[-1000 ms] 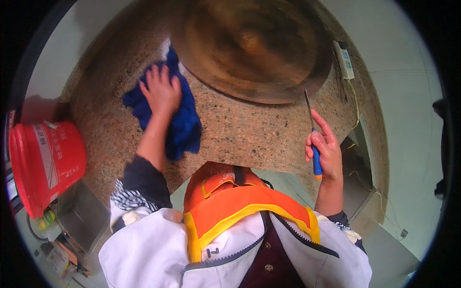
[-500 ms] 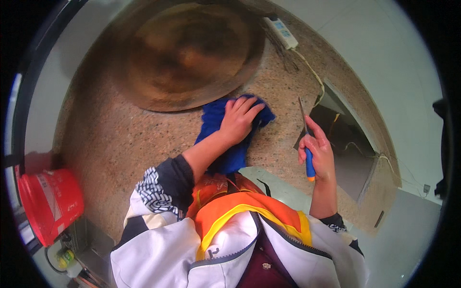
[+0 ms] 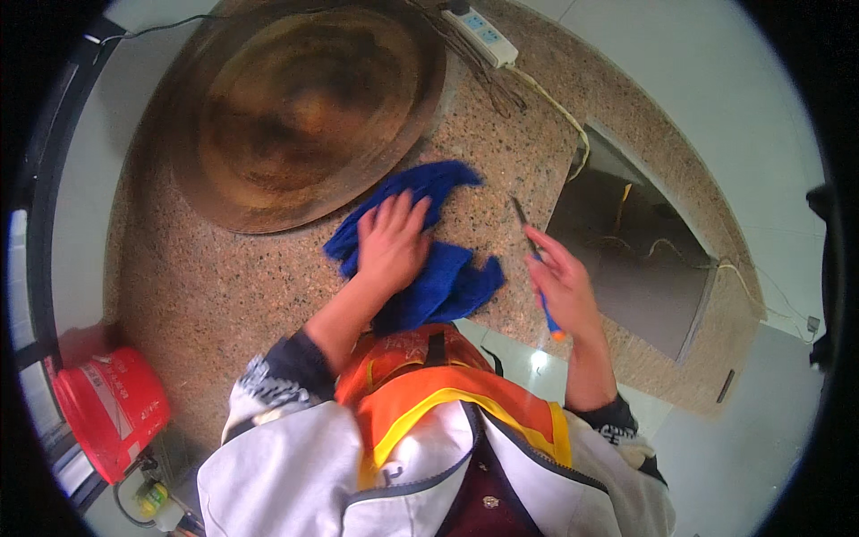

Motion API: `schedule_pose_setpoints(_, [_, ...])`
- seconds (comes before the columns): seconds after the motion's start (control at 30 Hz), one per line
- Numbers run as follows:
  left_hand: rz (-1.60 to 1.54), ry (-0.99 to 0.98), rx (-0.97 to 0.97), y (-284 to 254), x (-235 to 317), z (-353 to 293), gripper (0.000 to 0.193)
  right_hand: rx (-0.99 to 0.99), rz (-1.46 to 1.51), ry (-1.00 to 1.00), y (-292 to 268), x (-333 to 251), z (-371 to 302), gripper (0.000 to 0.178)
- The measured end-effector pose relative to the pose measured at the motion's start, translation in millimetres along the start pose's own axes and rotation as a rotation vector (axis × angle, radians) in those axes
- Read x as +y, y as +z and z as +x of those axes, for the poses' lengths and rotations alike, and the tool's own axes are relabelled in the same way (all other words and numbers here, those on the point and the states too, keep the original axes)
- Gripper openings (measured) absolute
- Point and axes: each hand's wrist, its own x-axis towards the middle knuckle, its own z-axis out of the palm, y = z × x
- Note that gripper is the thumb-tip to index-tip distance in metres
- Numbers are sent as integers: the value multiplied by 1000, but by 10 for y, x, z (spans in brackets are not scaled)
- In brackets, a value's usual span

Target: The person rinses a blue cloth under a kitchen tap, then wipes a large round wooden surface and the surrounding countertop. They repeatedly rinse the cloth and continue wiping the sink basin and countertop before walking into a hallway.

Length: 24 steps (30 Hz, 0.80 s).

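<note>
A crumpled blue cloth (image 3: 434, 282) lies on the speckled stone countertop (image 3: 259, 295), beside the near edge of a large round brown metal pan or lid (image 3: 309, 112). My left hand (image 3: 394, 246) rests flat on the cloth, its fingers stretched forward and a little apart. To the right, my right hand (image 3: 568, 291) is closed round a slim-bladed tool (image 3: 546, 309) with a blue handle and orange end. Its narrow dark blade points up and left, past my index finger, above the counter. The blade tip is blurred, and whether this is a knife or a screwdriver cannot be told.
A white power strip (image 3: 483, 38) with a pale cord lies at the far edge. On the right, a dark rectangular panel (image 3: 631, 246) is set in the counter, with a cord over it. A red bucket (image 3: 112, 412) stands at the lower left.
The whole view has shifted, carrying the pan leftward. The cloth is now more folded and spread toward me under my left hand. My right hand and the tool have moved left, nearer the cloth.
</note>
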Motion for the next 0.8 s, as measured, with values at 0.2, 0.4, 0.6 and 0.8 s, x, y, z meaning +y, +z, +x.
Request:
schedule_pose_setpoints(0.2, [251, -237, 21, -792, -914, -1058, 43, -38, -752, -197, 631, -147, 836, 46])
schedule_pose_setpoints(0.4, [218, -323, 118, -907, -1519, -1319, 40, 121, -999, -172, 1091, -566, 1159, 44])
schedule_pose_setpoints(0.6, [142, -328, 137, -875, -1578, -1352, 40, 161, -1094, -107, 1185, -925, 1435, 41])
schedule_pose_setpoints(0.8, [103, -298, 141, -919, -1615, -1329, 41, 123, -1108, -11, 1414, -906, 1325, 34])
